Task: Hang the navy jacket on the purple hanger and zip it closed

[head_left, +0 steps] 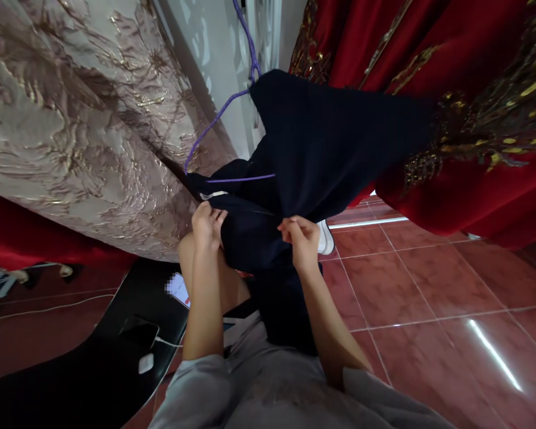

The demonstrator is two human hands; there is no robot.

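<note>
A dark navy garment (339,131) hangs from a purple hanger (218,116) in front of me and drapes down over my lap. My left hand (208,226) pinches the garment's edge on the left, close below a small whitish strip (213,195), perhaps a label. On the right, the fingers of my right hand (300,235) are closed on a fold of the same cloth. Between the two hands the fabric spans in a loose stretch. The hanger's lower bar shows partly, then disappears under the navy cloth.
Pinkish-beige embossed fabric (93,119) hangs close on the left. Red cloth with gold embellishment (486,137) hangs on the right. A black bench (84,363) at lower left carries a lit phone (178,289), a dark phone (138,332) with a cable, and a small white case (146,363). Red tiles (420,280) cover the floor.
</note>
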